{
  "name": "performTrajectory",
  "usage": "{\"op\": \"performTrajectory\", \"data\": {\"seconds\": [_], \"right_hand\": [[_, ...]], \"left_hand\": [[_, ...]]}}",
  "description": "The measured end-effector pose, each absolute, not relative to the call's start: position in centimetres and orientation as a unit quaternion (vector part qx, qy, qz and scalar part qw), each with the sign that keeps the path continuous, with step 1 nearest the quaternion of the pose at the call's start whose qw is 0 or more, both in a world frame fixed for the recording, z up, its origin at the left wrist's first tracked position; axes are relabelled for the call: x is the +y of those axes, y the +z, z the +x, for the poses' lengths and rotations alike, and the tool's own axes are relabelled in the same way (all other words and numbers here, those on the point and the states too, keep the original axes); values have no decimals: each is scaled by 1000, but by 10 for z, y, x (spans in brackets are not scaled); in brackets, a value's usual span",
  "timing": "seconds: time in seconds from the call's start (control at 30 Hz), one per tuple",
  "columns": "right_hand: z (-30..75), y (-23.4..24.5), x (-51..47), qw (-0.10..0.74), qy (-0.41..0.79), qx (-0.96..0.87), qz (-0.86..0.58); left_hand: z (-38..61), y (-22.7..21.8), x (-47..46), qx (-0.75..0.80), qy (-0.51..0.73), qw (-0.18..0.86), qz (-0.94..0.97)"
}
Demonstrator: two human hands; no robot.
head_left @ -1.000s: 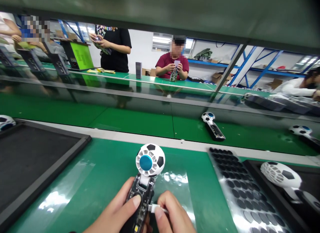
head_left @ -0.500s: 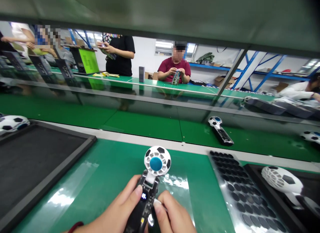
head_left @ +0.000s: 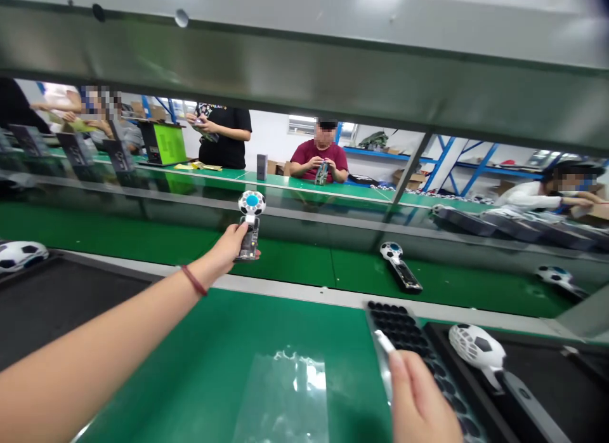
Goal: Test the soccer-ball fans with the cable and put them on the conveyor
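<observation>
My left hand (head_left: 227, 249) reaches far forward over the dark green belt, its fingers closed round the handle of a handheld fan (head_left: 248, 238). The fan stands upright, with a black-and-white football-patterned head, a blue centre and circuit parts showing in the handle. Low on the right, my right hand (head_left: 421, 392) pinches a slim white stick-like piece (head_left: 384, 341); its lower end is hidden by the fingers. That piece is over the edge of a sheet of round black pads (head_left: 397, 322).
Another open-handled fan (head_left: 402, 270) lies on the belt (head_left: 295, 259). A fan (head_left: 478, 348) rests on a black tray (head_left: 438, 341) at right; another tray (head_left: 95, 290) is at left. Clear film (head_left: 285, 392) lies on the bench. A metal shelf (head_left: 304, 56) hangs overhead. Co-workers sit and stand opposite.
My left hand has carried the fan forward and left, from the near bench out over the belt. My right hand has parted from the fan and moved right with the white piece.
</observation>
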State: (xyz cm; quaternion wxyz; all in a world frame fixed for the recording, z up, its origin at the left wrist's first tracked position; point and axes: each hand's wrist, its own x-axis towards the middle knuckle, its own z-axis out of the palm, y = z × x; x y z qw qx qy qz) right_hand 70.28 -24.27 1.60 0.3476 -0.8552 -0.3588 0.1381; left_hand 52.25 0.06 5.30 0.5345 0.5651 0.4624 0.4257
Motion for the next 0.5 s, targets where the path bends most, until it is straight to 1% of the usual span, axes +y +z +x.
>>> {"op": "performTrajectory", "data": {"seconds": [0.1, 0.27, 0.33, 0.4, 0.5], "right_hand": [[716, -3, -237, 302, 137, -441, -834], [725, -18, -233, 254, -7, -460, -851], [725, -18, -235, 249, -39, -477, -842], [723, -18, -236, 259, -34, -494, -829], [716, -14, -237, 273, -33, -513, -813]], "left_hand": [[524, 38, 45, 526, 407, 451, 595], [538, 24, 70, 541, 386, 317, 677], [541, 27, 67, 515, 382, 261, 722], [543, 31, 52, 469, 368, 214, 774], [540, 35, -2, 373, 315, 178, 855]]}}
